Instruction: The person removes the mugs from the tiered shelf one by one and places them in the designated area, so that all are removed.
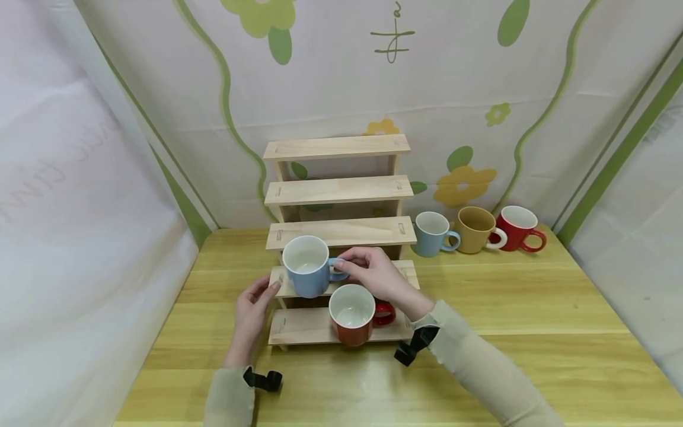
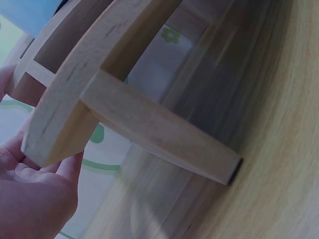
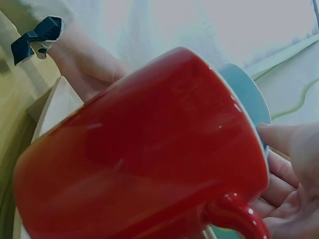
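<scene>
My right hand pinches the handle of a light blue mug, which is upright with its white inside showing, over the second step of a wooden tiered shelf. At that step's left end is my left hand, its thumb at the top edge and its fingers around the end. A red mug stands on the lowest step, handle to the right, just in front of the blue one. In the right wrist view the red mug covers most of the blue mug.
Right of the shelf, a second light blue mug, a mustard mug with a white handle and another red mug stand in a row on the wood-grain table. A printed cloth hangs behind.
</scene>
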Demonstrator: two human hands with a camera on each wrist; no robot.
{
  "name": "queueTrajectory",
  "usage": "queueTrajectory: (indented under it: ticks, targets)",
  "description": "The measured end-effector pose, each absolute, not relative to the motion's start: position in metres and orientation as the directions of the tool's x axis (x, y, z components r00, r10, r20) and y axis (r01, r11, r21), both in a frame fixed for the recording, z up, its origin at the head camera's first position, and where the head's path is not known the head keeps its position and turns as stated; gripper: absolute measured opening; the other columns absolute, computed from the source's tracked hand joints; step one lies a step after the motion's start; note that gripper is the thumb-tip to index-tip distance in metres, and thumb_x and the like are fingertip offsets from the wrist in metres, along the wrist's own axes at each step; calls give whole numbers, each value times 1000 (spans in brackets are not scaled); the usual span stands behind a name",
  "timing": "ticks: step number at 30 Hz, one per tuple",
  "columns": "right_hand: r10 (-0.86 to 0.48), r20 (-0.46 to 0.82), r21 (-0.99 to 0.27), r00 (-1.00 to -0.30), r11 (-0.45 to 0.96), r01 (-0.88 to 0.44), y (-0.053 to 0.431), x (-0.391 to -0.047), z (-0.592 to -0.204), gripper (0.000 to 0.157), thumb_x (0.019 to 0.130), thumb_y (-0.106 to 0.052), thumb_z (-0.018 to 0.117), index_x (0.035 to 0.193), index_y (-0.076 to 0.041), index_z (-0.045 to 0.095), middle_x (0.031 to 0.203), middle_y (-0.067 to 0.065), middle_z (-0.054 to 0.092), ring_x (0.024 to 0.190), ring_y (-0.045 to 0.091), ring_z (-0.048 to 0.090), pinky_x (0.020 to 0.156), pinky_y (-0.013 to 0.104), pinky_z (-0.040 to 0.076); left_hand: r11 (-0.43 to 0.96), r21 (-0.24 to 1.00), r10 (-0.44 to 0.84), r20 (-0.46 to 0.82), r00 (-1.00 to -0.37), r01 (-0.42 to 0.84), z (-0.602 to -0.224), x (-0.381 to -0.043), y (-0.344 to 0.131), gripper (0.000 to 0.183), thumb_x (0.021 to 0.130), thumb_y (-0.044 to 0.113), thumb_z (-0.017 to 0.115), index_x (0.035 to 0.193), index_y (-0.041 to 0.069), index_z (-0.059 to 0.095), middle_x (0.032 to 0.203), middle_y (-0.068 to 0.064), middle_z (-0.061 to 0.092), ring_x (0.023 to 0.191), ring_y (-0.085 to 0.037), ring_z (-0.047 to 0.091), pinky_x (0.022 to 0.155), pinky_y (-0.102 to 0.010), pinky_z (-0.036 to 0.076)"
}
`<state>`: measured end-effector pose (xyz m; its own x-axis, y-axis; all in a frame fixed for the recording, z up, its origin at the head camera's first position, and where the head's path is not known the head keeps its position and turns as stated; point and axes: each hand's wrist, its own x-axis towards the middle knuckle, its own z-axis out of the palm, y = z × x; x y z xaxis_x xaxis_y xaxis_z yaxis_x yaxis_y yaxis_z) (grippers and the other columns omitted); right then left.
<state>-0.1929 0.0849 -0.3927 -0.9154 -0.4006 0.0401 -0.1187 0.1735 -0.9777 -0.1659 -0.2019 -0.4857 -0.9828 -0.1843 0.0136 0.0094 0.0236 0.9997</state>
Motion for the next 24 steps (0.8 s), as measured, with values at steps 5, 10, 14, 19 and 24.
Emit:
queueTrajectory:
  ticks: [5, 10, 14, 19, 24]
  targets:
    - [-396, 60, -975, -916, 172, -138, 86, -190, -393, 25, 99, -25, 71, 110, -2, 73, 101, 13, 74, 97, 28, 71, 81, 39, 60, 24, 1000, -181, 14, -983, 10, -486, -165, -202, 43, 100, 19, 69, 134, -5, 60, 122, -7, 64, 107, -12, 58, 92, -19, 49]
    - [-386, 61, -975, -920, 176, -138, 86, -189, -395, 25, 98, -27, 71, 109, -4, 73, 100, 11, 75, 95, 25, 71, 79, 35, 60, 25, 999, -192, 30, -981, 26, -487, -166, -202, 41, 100, 19, 70, 132, -6, 62, 120, -8, 65, 107, -14, 60, 91, -20, 50]
    - [-386, 82, -978, -919, 144, -148, 86, -188, -392, 24, 98, -25, 71, 109, -4, 73, 101, 11, 75, 95, 25, 71, 79, 36, 60, 18, 999, -200, 31, -979, 28, -487, -167, -201, 40, 99, 19, 70, 130, -6, 63, 118, -6, 66, 106, -15, 60, 90, -20, 50]
    - [-374, 112, -984, -921, 91, -156, 85, -185, -384, 24, 99, -22, 71, 111, -1, 73, 101, 13, 75, 95, 28, 72, 81, 41, 60, 13, 1000, -206, 26, -978, 24, -487, -167, -201, 39, 99, 18, 70, 129, -5, 63, 117, -5, 66, 106, -16, 60, 90, -20, 50]
    - [-347, 131, -984, -929, 69, -164, 87, -182, -373, 22, 99, -17, 70, 109, 2, 73, 101, 16, 75, 95, 30, 72, 83, 44, 59, 6, 1000, -200, 26, -979, 26, -486, -167, -200, 39, 99, 17, 70, 130, -6, 63, 117, -6, 65, 106, -14, 59, 91, -20, 49]
